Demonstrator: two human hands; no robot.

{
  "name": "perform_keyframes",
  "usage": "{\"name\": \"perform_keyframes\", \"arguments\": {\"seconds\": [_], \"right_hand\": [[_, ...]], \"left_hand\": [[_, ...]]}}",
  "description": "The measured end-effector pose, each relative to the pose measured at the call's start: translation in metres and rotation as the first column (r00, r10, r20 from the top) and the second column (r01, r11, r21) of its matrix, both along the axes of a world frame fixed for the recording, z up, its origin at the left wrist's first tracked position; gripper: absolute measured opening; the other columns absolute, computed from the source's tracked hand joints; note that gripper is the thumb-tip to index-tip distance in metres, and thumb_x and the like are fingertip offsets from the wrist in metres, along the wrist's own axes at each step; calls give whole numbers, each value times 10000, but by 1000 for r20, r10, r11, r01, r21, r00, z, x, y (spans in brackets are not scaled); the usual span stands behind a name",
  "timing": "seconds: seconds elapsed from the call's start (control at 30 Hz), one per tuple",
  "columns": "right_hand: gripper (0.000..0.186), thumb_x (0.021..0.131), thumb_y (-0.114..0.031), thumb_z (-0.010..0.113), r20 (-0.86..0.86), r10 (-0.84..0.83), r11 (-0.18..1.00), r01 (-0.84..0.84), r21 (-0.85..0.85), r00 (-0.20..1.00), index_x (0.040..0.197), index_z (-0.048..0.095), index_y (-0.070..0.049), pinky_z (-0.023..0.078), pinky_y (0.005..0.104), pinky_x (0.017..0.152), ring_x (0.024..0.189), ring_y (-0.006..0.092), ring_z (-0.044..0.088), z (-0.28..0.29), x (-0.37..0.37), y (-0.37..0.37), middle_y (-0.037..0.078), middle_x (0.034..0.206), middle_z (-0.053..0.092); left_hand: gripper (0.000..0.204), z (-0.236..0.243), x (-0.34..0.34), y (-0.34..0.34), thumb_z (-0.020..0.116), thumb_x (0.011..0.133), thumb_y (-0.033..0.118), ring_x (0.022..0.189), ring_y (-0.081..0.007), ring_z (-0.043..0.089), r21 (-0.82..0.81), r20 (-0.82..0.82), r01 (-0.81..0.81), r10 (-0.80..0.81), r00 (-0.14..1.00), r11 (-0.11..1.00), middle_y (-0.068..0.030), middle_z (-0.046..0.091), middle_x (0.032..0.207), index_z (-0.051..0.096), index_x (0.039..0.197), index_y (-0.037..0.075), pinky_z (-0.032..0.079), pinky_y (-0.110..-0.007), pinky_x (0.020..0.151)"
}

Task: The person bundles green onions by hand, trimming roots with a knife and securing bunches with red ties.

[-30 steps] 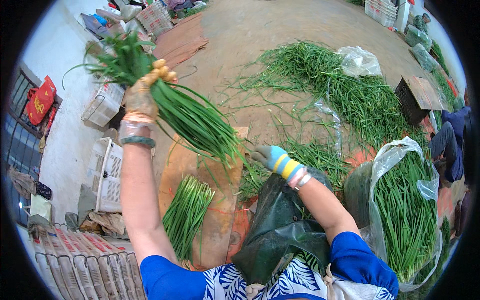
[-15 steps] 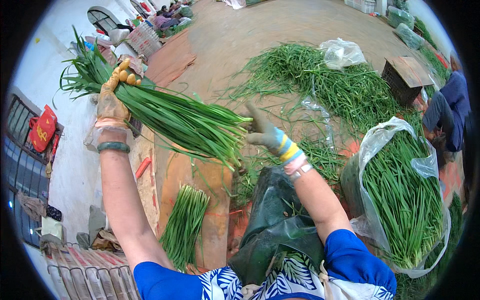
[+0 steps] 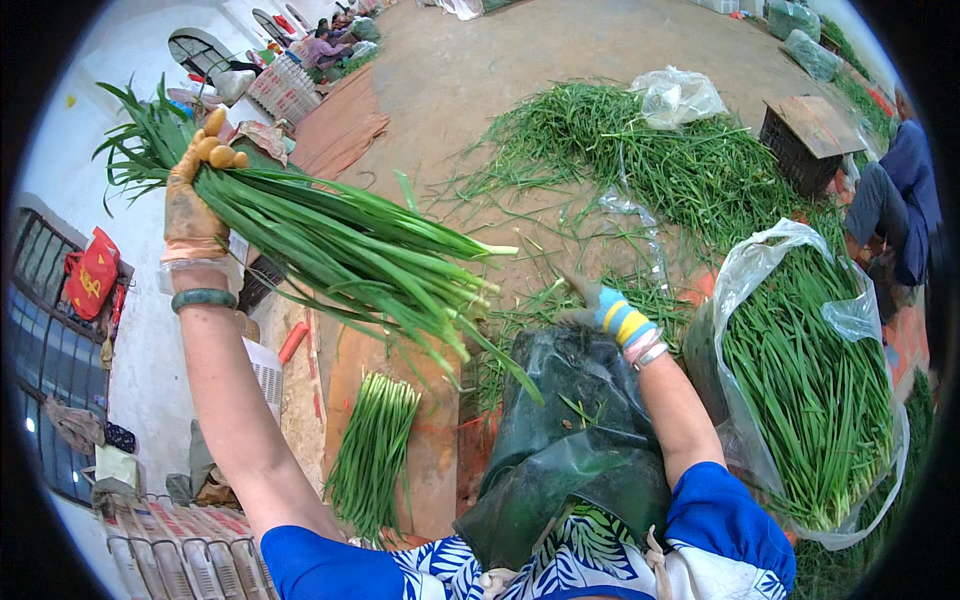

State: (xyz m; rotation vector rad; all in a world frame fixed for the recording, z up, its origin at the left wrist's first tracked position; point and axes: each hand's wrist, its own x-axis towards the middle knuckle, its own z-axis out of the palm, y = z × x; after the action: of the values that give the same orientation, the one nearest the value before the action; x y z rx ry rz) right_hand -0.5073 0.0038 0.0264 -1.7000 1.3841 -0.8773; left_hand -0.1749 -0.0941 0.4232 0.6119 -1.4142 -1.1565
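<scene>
My left hand (image 3: 200, 190), in a yellow-orange rubber glove, is closed round the leafy part of a big bundle of garlic chives (image 3: 340, 240). The bundle is raised at the left, its pale cut ends fanning out to the right and a few stems drooping. My right hand (image 3: 592, 302), in a grey glove with a striped cuff, is apart from the bundle, over the lap. Its fingers are a little blurred but look spread, beside a loose pale stem. A dark green apron (image 3: 580, 440) covers my lap. Another neat chive bundle (image 3: 375, 450) lies on a brown board (image 3: 435, 470).
A large heap of loose chives (image 3: 650, 160) with a clear plastic bag (image 3: 678, 97) on it spreads ahead. At the right stands an open plastic bag (image 3: 735, 275) packed with chives. Beyond it sit another person (image 3: 905, 200) and a board-topped dark crate (image 3: 810, 150). Stacked crates (image 3: 180, 550) are at lower left.
My left hand has moved slightly left with the bundle, whose cut ends are now looser and more spread. My right hand has left those ends and moved right and down.
</scene>
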Motion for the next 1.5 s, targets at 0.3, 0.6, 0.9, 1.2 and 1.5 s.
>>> {"name": "perform_keyframes", "arguments": {"seconds": [0.3, 0.6, 0.9, 1.2, 1.5], "right_hand": [[621, 858, -391, 538, 965, 174, 841, -480, -250, -198, 1343, 317, -73, 342, 414, 997, 1211, 270, 394, 81, 81, -18, 184, 1301, 392], [254, 837, -122, 508, 961, -152, 978, -105, 180, 231, 1046, 539, 20, 280, 199, 323, 352, 60, 346, 89, 34, 62, -23, 502, 422], [259, 844, -115, 552, 357, 202, 887, -16, -461, 912, 1093, 580, -46, 480, 238, 597, 645, 117, 583, 116, 56, 39, 47, 717, 614], [505, 736, -195, 675, 113, -535, 655, 496, -570, 837, 1188, 505, -48, 416, 384, 889, 1042, 302, 527, 31, -26, 53, 159, 1097, 560], [416, 666, -183, 696, -92, -651, 248, 97, -964, 753, 1054, 566, -114, 241, 539, 1029, 1140, 281, 453, 149, 41, 33, 64, 1116, 537]], "left_hand": [[339, 11, -28, -9, 454, 904, 180, 667, -173, 589, 4, -42, 25, -25, 999, 1000, -63, 602, 773, 517, 1197, 23, 536, -314, 642], [309, -2, -13, -14, 518, 876, 161, 621, -166, 576, 22, -22, 24, -24, 999, 999, -25, 589, 709, 552, 1153, 29, 533, -290, 638], [352, -45, -52, -39, 507, 855, 162, 676, -146, 520, 73, 3, 52, -52, 999, 996, 0, 543, 762, 530, 1143, -39, 471, -326, 726], [232, -111, -10, -57, 472, 908, 196, 695, -174, 560, 416, -265, -133, 260, 928, 899, -29, 595, 757, 606, 983, 22, 489, -357, 740], [116, -186, -43, -72, 488, 868, 109, 694, -227, 580, 589, -531, -46, 429, 731, 807, -56, 601, 716, 570, 827, 37, 514, -358, 709]]}}
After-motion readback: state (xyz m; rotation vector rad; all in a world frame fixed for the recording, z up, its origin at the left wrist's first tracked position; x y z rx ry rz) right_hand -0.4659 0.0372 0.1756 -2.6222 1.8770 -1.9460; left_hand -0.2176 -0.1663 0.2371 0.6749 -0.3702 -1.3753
